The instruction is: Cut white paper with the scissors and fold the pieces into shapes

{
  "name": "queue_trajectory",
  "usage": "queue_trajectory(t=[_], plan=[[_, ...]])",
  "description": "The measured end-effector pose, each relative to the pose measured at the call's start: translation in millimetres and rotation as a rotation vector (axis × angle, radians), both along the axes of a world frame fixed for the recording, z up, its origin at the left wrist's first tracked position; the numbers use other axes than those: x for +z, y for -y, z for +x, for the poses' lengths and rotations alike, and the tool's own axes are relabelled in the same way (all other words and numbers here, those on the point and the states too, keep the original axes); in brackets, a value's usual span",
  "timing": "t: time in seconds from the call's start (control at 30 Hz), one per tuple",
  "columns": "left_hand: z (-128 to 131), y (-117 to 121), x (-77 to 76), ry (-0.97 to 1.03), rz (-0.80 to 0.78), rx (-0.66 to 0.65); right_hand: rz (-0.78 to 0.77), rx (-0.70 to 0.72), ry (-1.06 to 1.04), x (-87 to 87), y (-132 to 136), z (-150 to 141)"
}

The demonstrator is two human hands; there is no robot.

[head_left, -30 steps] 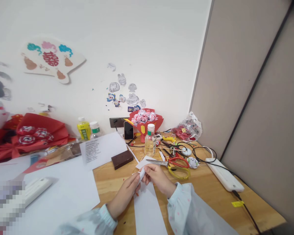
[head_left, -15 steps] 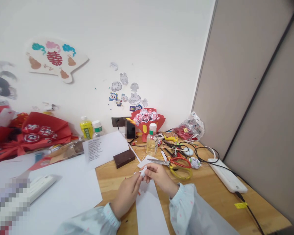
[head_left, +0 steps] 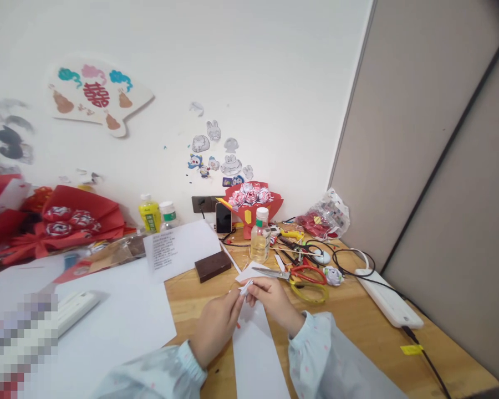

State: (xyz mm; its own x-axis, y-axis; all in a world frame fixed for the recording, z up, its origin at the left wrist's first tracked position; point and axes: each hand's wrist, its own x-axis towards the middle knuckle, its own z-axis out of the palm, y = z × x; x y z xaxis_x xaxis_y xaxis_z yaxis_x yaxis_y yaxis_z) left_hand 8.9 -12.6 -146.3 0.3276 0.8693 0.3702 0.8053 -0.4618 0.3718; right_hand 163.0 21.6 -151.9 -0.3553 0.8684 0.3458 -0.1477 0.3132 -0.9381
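Note:
A small piece of folded white paper (head_left: pixel 245 287) is pinched between the fingertips of both hands. My left hand (head_left: pixel 218 321) is closed on it from the left, and my right hand (head_left: pixel 273 300) grips it from the right. Fingers hide part of the piece. Beneath the hands lies a long strip of white paper (head_left: pixel 259 354) on the wooden table (head_left: pixel 328 343). Just beyond my right hand, scissors with red handles (head_left: pixel 305 274) lie with their blades pointing left. Another pair of handles, yellow (head_left: pixel 310 292), sits right below them.
A bottle of pale liquid (head_left: pixel 260 241) stands behind the hands, left of tools and cables. A dark brown block (head_left: pixel 212 266) lies to its left. A paper flower (head_left: pixel 333 275) and a white power bank (head_left: pixel 388 299) are at right. White sheets (head_left: pixel 120 316) cover the left side.
The camera view has shifted slightly. Both hands stay together, and the white paper between the fingertips now shows at a slightly different angle.

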Motion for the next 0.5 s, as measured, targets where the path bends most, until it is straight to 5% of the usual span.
queue_trajectory(t=[0.5], plan=[[3.0,4.8,4.3,-0.019,-0.077,0.001,-0.01,-0.142,0.029,-6.3,3.7,-5.8]])
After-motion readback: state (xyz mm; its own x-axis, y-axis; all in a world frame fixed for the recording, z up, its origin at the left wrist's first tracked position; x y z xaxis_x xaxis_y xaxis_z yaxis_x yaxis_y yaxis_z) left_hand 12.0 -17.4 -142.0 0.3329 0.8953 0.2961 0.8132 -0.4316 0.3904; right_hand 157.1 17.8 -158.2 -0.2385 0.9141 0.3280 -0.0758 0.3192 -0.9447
